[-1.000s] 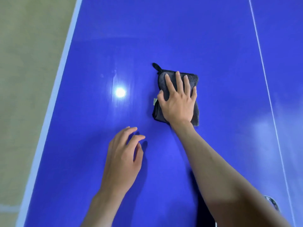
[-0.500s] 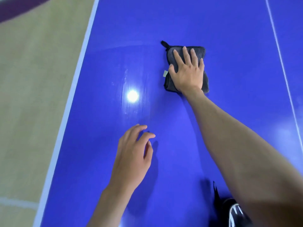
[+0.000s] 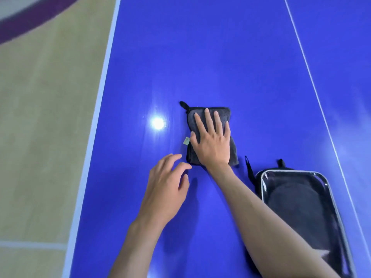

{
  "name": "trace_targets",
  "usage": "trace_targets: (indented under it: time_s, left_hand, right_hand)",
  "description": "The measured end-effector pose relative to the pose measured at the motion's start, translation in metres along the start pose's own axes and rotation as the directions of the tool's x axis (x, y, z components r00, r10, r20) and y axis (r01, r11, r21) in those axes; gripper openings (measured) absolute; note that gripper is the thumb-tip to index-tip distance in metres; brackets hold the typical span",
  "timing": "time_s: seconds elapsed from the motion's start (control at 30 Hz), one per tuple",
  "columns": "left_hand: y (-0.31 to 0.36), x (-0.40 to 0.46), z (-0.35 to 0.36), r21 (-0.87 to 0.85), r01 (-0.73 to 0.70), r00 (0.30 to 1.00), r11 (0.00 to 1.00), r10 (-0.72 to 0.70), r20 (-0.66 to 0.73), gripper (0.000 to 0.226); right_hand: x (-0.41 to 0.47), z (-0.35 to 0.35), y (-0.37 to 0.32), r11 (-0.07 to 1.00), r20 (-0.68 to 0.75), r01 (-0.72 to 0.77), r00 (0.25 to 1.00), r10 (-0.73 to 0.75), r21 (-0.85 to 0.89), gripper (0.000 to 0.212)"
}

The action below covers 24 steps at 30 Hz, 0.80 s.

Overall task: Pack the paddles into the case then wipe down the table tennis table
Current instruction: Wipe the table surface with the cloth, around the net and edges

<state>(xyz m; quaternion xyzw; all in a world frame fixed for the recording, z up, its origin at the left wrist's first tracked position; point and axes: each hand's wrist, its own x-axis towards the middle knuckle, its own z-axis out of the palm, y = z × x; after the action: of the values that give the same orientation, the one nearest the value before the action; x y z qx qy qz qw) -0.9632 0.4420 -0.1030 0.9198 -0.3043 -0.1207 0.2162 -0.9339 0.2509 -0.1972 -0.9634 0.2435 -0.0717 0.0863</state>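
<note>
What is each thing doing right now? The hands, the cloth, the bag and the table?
Right hand: flat, fingers straight, pressing the cloth.
Left hand: fingers loosely curled, holding nothing.
Cloth: folded, lying on the table.
Case: lying flat, dark shape inside.
Table: shiny, reflecting a light.

table: big blue table tennis table (image 3: 200, 57) with white lines, a bright light spot shining on it | on it: a folded dark gray cloth (image 3: 208, 117) near the middle | on it: my black case (image 3: 305, 205) with a see-through front, near my right side, just beside the cloth, not touching it
</note>
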Motion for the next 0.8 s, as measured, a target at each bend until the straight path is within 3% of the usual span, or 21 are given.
trace_targets:
  time_s: [0.37, 0.63, 0.8]
  left_hand:
    - [0.01, -0.144, 0.003, 0.054, 0.028, 0.997, 0.998, -0.032, 0.075, 0.024]
    - [0.03, -0.194, 0.008, 0.033, 0.047, 0.992, 0.998, -0.051, 0.115, 0.027]
    - [0.047, -0.206, 0.011, 0.023, 0.046, 0.989, 0.999, -0.049, 0.141, 0.027]
  right_hand:
    - [-0.216, -0.025, -0.004, 1.0, 0.03, 0.011, 0.999, -0.011, 0.019, 0.061]
    - [-0.314, -0.038, 0.015, 0.999, 0.021, 0.031, 0.999, -0.031, 0.015, 0.061]
    - [-0.315, -0.053, 0.02, 0.997, 0.228, 0.02, 0.973, -0.037, 0.075, 0.066]
